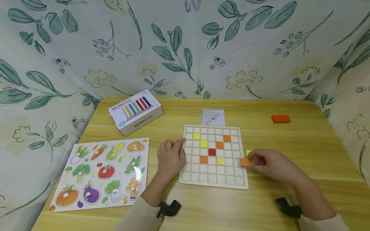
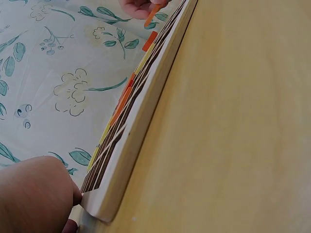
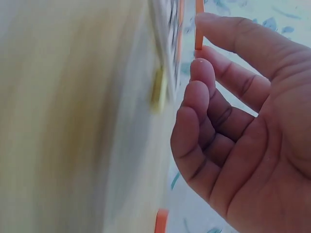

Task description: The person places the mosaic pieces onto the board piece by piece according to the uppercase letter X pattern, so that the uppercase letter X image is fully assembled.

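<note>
A wooden grid board [image 1: 214, 181] lies flat in the middle of the table, with several yellow, orange and one red square tiles set in its cells. My left hand [image 1: 171, 158] rests on the board's left edge, fingers relaxed; the left wrist view shows a fingertip against the board's rim [image 2: 121, 165]. My right hand [image 1: 266, 163] pinches an orange tile [image 1: 244, 162] at the board's right edge, seen edge-on as the orange tile [image 3: 198, 29] between thumb and finger. A yellow tile [image 1: 248, 152] lies on the table just beside it.
A small pattern card [image 1: 213, 117] lies behind the board. An abacus toy box [image 1: 135, 111] stands at the back left, a vegetable peg puzzle [image 1: 101, 173] at the front left, an orange block [image 1: 281, 119] at the back right. Leaf-print cloth walls surround the table.
</note>
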A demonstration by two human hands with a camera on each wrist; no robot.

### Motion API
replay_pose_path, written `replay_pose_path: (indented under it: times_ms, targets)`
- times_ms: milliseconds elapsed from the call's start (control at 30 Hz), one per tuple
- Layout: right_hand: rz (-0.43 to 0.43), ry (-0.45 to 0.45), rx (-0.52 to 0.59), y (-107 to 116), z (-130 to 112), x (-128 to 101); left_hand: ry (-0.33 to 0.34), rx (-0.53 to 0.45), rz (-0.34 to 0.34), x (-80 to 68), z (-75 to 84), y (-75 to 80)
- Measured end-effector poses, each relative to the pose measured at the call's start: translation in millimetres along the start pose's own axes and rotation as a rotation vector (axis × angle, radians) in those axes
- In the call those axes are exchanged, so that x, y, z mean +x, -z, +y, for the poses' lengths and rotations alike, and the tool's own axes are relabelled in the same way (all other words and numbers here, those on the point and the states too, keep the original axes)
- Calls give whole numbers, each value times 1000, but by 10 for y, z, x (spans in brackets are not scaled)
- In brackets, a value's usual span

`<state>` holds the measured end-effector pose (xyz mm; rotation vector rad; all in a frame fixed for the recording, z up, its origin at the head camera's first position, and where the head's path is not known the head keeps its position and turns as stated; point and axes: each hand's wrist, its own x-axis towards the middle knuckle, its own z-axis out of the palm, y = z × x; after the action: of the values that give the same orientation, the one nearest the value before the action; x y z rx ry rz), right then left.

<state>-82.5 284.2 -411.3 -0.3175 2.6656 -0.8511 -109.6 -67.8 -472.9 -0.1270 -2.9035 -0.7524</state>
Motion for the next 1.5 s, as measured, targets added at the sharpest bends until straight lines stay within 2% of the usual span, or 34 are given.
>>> replay_pose_path:
  times_ms: [200, 400, 700, 833, 1100, 1500]
  targets:
    - [-58, -7, 26, -99, -287, 82, 5, -1, -8, 5, 9, 0]
    - [-82, 32, 3, -245, -563, 193, 4, 1, -7, 10, 12, -5]
    - [-65, 163, -81, -503, -899, 364, -1, -7, -3, 13, 18, -2]
    - [-65, 192, -93, -614, -1017, 433, -5, -6, -1, 11, 16, -7]
    - [-45, 209, -160, -803, -1147, 531, 1, -1, -11, 11, 15, -3]
    - [-8, 218, -179, -867, -1184, 575, -3, 6, -5, 11, 8, -1]
